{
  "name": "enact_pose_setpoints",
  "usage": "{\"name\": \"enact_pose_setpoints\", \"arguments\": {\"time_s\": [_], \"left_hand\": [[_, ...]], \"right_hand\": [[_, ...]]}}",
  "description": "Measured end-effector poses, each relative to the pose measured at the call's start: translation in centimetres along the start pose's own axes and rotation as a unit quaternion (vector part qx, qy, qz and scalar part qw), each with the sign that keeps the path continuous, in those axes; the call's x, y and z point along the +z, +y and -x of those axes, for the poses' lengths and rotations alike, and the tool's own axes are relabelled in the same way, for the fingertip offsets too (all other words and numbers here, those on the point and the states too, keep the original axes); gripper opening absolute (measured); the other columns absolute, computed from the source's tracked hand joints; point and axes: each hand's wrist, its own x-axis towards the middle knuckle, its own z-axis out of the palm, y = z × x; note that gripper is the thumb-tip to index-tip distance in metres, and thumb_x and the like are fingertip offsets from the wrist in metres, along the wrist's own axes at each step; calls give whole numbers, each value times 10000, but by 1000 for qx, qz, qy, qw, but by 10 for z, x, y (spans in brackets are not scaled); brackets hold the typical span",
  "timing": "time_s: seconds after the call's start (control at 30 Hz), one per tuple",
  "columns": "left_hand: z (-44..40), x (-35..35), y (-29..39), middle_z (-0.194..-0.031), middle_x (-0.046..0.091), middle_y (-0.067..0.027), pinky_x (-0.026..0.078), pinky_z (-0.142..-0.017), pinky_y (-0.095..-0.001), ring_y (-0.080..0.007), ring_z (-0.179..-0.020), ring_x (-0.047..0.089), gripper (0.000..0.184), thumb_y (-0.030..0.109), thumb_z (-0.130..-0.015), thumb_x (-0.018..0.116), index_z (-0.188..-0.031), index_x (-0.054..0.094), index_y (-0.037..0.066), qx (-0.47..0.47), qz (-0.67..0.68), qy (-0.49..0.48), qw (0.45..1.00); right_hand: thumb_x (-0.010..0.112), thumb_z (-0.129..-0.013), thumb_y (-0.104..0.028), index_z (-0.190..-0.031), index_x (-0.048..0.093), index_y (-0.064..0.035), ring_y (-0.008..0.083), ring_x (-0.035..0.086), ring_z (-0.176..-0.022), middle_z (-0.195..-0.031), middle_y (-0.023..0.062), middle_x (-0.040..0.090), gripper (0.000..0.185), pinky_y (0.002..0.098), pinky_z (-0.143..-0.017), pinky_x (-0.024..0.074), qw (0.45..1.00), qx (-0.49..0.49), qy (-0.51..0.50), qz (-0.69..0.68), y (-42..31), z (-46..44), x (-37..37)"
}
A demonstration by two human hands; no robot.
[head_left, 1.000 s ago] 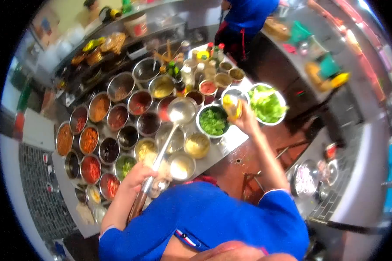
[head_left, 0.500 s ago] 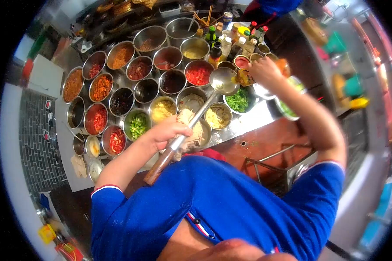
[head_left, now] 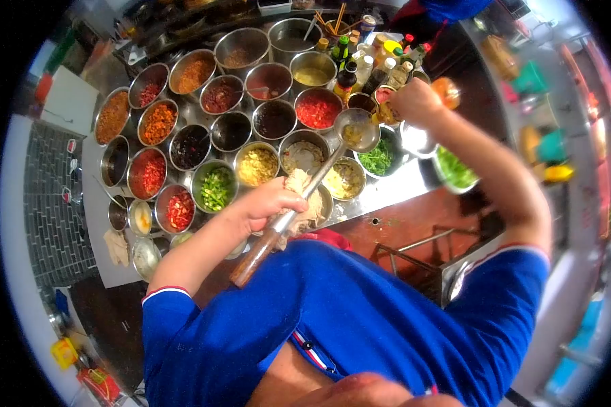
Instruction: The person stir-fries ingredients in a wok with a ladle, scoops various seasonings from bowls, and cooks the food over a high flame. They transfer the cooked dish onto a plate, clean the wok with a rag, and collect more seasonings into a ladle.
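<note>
My left hand [head_left: 276,202] is wrapped around a long-handled metal ladle [head_left: 317,180], with a beige cloth [head_left: 297,182] bunched beside the fingers. The ladle slants up to the right, its wooden grip end near my chest. A little yellowish-brown matter lies in its bowl, which hangs above the pots. My right hand [head_left: 416,103] is closed, up and right of the ladle bowl. Beside its fingers is a small yellowish object [head_left: 385,114]; what the fingers hold is mostly hidden. Chopped greens [head_left: 377,157] fill a metal pot just below the ladle bowl.
Several metal pots of ingredients crowd the table, among them chopped red pepper [head_left: 318,109], green pepper [head_left: 214,191] and minced garlic [head_left: 256,167]. Sauce bottles [head_left: 363,68] stand at the back right. A metal frame [head_left: 421,244] is below on the right. Another person's blue clothing [head_left: 448,8] shows at the top.
Yellowish-brown matter now shows more plainly in the ladle bowl. The ladle and my right hand have shifted slightly right in view, partly because the camera moved.
</note>
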Motion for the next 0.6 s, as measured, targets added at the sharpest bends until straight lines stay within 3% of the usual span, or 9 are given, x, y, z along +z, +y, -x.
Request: {"name": "enact_pose_setpoints", "arguments": {"time_s": [0.17,0.37,0.6], "left_hand": [[-2,-1,-1,-826,617,-151,581,-452,-380,-220,-587,645,400,5,-801,686,-1139,473,-21,-5,5,10,1000],[-10,-9,-6,-825,617,-149,578,-440,-376,-213,-575,642,406,7,-799,687,-1139,469,-33,-7,6,11,1000],[-15,-6,-2,-797,618,-137,569,-430,-368,-203,-567,638,341,10,-793,684,-1082,510,-39,-7,9,1,1000]], "right_hand": [[654,-850,-188,-836,697,-116,168,701,-768,-803,18,708,85,317,-732,509,999,-20,16,19,3,-8,19],[685,-830,-164,-863,764,-131,172,723,-811,-868,26,744,91,316,-655,538,998,-30,47,-7,5,-20,46],[682,-824,-161,-849,767,-136,178,721,-796,-836,12,741,92,316,-648,533,1000,-24,-9,-12,5,-9,23]]}}
